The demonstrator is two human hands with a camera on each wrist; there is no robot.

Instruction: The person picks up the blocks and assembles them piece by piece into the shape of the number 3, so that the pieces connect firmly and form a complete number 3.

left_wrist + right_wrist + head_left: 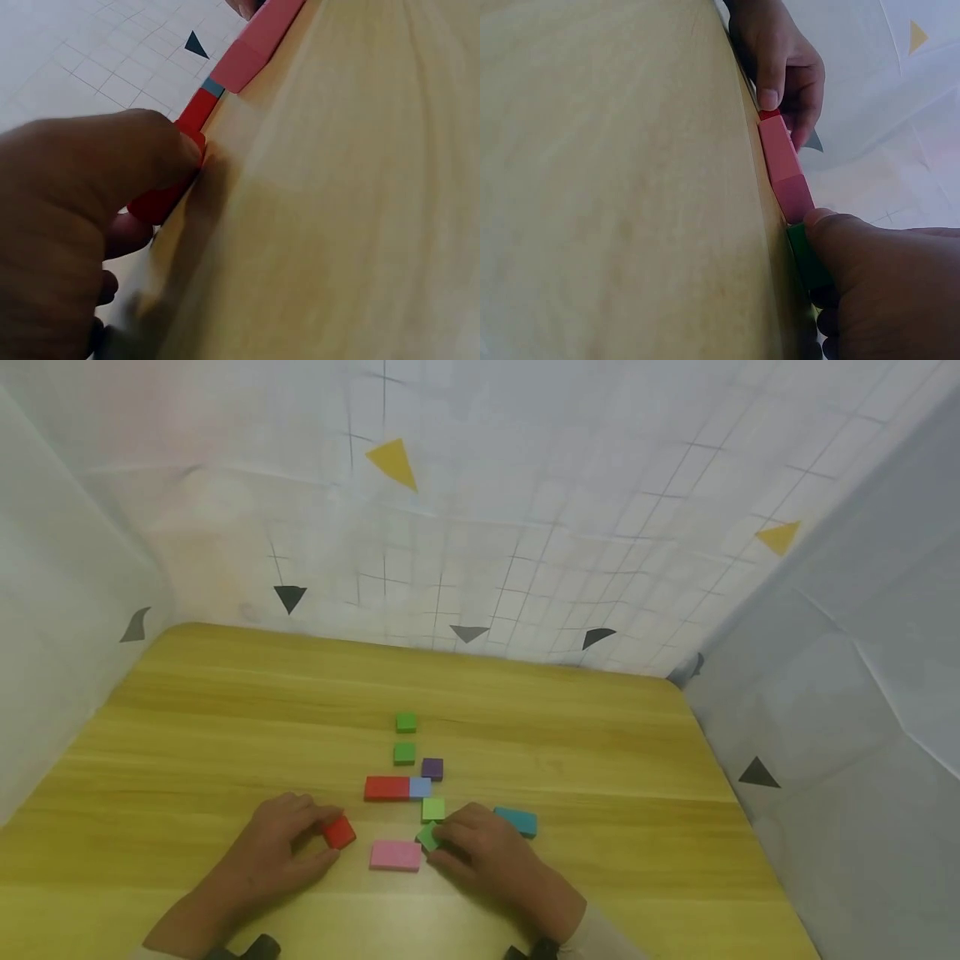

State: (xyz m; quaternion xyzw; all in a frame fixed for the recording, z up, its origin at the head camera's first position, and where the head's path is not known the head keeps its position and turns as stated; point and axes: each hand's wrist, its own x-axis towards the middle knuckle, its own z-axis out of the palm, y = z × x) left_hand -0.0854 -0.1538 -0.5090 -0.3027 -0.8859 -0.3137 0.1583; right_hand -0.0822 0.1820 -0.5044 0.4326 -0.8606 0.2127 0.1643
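Head view has pale patterned sheeting (pixel 480 527) behind and beside a wood-grain table (pixel 600 735); at its near part are the left hand (pixel 270 846) and the right hand (pixel 491 847), apart from each other, each pinching a small block. Among the longer blocks, a pink block (pixel 395 856) lies between the hands, a blue block (pixel 516 822) just beyond the right, and a long red block (pixel 386 788) farther off. Smallest come the squares: a red square (pixel 340 832) in the left hand's pinch, a green square (pixel 428 837) in the right's, just beside the pink block, then a light-green square (pixel 433 810), a light-blue square (pixel 420 787) against the long red block, a purple square (pixel 432 768) and two farther green squares (pixel 405 754)
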